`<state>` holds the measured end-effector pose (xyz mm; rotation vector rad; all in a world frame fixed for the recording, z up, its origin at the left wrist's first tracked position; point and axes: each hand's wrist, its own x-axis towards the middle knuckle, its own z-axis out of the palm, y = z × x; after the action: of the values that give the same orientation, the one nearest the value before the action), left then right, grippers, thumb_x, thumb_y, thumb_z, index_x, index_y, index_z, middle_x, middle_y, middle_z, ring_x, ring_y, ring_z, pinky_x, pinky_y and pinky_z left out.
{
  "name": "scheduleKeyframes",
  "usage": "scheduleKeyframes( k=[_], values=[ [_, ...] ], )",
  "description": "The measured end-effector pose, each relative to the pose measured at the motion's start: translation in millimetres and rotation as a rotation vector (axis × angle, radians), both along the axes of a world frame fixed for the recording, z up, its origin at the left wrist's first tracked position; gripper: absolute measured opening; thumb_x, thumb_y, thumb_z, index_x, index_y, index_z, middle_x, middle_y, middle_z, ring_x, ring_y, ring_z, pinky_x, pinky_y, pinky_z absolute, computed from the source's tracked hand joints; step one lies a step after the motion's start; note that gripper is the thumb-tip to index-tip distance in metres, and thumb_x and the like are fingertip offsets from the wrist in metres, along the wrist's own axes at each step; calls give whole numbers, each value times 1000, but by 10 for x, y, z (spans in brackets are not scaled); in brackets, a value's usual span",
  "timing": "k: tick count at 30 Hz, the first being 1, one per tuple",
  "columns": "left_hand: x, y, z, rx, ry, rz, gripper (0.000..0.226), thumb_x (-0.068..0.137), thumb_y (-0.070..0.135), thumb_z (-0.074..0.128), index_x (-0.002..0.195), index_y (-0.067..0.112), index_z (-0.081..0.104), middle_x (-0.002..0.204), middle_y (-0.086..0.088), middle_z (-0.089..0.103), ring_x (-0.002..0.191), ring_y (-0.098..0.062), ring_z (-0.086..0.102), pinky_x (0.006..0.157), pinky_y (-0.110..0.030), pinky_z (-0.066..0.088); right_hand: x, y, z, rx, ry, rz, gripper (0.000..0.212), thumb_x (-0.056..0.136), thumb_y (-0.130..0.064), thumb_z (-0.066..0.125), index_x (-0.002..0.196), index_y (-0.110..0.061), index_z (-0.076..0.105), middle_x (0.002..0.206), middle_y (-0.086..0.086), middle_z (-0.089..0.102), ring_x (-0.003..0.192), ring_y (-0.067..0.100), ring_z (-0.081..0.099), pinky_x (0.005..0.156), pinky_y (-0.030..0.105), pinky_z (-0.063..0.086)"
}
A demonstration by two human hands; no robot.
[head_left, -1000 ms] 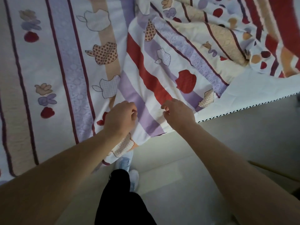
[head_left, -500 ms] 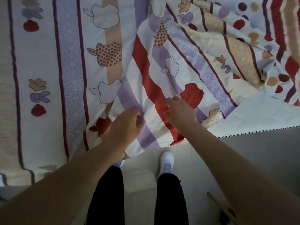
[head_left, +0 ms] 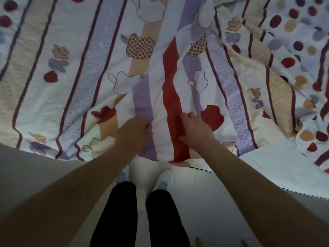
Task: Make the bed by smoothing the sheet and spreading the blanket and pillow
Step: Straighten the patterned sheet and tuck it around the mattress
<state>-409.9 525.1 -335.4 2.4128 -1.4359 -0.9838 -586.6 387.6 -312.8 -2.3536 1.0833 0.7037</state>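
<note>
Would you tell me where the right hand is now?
Head view, just right of centre: the right hand grips the blanket at its red stripe, beside the left hand.

Dim, cool light here, flat and even. The white cotton blanket with red and purple stripes (head_left: 170,90) catches most of it; the pale grey floor (head_left: 35,184) below lies in shade. Soft blur all over, worst top right, and the wide lens bows the white-covered bed (head_left: 267,161) along its edge.
</note>
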Motion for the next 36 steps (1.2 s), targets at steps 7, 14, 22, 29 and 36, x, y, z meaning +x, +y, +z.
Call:
scheduleKeyframes(
  k=[7, 14, 22, 29, 36],
  values=[
    [-162, 171, -124, -55, -48, 21, 13, 91, 25, 64, 99, 17, 60, 96, -3, 59, 88, -26, 58, 68, -41, 52, -56, 101, -224, -89, -51, -3, 61, 77, -24, 83, 129, -17, 52, 125, 3, 52, 114, 25, 50, 76, 40, 51],
    [-188, 182, -109, -76, -64, 54, 15, 97, 24, 57, 105, 18, 68, 101, -5, 63, 96, -29, 60, 70, -38, 47, -52, 102, -305, -125, -164, -33, 11, 94, -18, 64, 103, -14, 67, 98, 4, 64, 90, 26, 60, 68, 40, 52],
    [-329, 380, 37, -88, 14, -26, 17, 99, 28, 57, 92, 16, 66, 86, 1, 53, 88, -27, 59, 68, -30, 36, -163, 279, -178, -154, -84, -54, 11, 97, -16, 57, 102, -15, 67, 98, 6, 65, 88, 28, 62, 65, 35, 46],
    [-492, 609, 172, -141, 76, -131, 14, 97, 22, 63, 92, 10, 70, 89, -9, 65, 83, -28, 62, 69, -35, 46, -481, 594, 88, -106, -12, -152, 15, 98, -15, 55, 105, -19, 68, 102, 4, 66, 94, 28, 63, 74, 33, 47],
    [-659, 953, 195, -118, 84, -199, 12, 97, 21, 60, 91, 14, 67, 89, -4, 62, 82, -23, 59, 67, -34, 45, -818, 1092, 220, -36, 44, -244, 15, 96, -19, 60, 108, -24, 67, 105, 4, 65, 97, 28, 63, 80, 36, 52]
  ],
)
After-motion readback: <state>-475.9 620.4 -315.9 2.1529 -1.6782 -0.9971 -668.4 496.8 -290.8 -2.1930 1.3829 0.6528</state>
